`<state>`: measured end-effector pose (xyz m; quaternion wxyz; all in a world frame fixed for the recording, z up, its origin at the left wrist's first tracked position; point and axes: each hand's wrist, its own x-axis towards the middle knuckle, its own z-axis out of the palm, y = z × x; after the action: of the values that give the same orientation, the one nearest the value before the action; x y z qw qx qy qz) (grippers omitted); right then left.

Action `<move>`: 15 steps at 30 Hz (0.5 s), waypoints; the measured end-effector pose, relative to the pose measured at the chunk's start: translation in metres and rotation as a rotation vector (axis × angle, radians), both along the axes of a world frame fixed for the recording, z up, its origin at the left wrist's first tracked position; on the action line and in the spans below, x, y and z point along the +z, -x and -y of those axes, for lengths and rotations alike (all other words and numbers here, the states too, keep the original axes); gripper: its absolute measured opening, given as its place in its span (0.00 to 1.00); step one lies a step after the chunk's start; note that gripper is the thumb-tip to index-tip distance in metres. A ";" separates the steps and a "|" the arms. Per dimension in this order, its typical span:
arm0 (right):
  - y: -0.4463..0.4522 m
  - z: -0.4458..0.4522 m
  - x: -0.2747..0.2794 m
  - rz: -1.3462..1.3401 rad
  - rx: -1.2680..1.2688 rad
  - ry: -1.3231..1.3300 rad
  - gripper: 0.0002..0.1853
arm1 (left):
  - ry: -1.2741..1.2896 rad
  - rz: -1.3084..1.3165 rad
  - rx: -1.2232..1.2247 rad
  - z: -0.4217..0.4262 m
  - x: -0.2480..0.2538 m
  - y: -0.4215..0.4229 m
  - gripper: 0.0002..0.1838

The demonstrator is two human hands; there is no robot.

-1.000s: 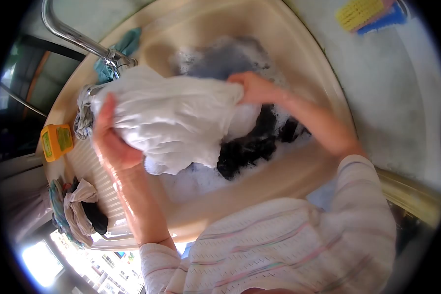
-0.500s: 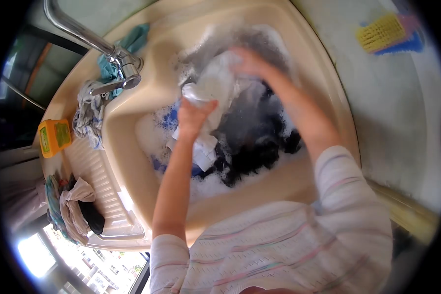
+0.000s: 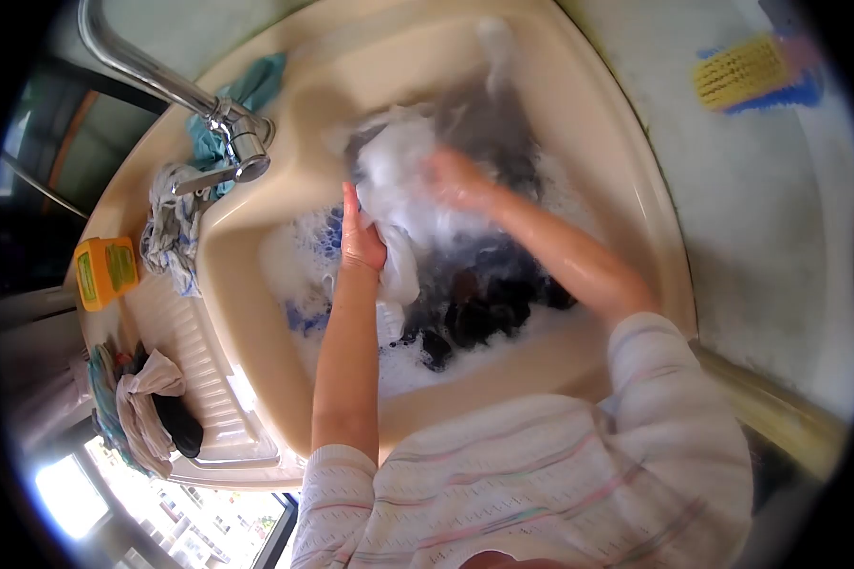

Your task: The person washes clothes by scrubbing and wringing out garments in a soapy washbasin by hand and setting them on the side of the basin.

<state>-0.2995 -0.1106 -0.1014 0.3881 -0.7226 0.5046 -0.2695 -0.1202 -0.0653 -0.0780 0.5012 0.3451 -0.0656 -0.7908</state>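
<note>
Cloth (image 3: pixel 394 156), white, lies in sudsy sink (image 3: pixel 636 190) at approx. 11 o'clock; L hand (image 3: pixel 362 245) open at its 7 o'clock edge, prob. steadying it; R hand (image 3: pixel 457 180) blurred at 3 o'clock, can't tell if gripping.

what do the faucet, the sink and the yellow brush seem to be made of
Faucet: probably chromed metal, polished, judging by its mirror-like highlights.

Sink: perhaps molded plastic or ceramic, smooth and glossy beige, with rounded edges and soft reflections; the look doesn't settle which.

Yellow brush: likely plastic, with rows of small tufts or nubs; blur hides its exact finish.
</note>
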 end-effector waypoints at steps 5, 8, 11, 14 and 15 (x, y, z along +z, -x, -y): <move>-0.068 -0.083 0.059 0.010 0.106 0.231 0.10 | 0.137 0.125 0.028 0.002 -0.049 -0.003 0.27; -0.076 -0.066 0.033 0.006 -0.001 0.263 0.09 | 0.030 0.205 0.166 -0.010 -0.038 0.012 0.25; -0.079 -0.034 0.018 -0.087 -0.181 0.208 0.10 | -0.057 0.246 0.261 -0.013 -0.023 0.024 0.24; -0.082 -0.048 0.027 -0.005 -0.245 0.186 0.12 | -0.008 0.100 0.165 -0.011 -0.018 0.017 0.24; -0.083 -0.057 0.036 0.036 -0.273 0.189 0.12 | 0.033 0.037 0.117 -0.010 -0.020 0.014 0.24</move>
<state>-0.2167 -0.0533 -0.0651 0.2870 -0.6758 0.5634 -0.3787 -0.1341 -0.0549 -0.0981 0.5507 0.3546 -0.0674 -0.7526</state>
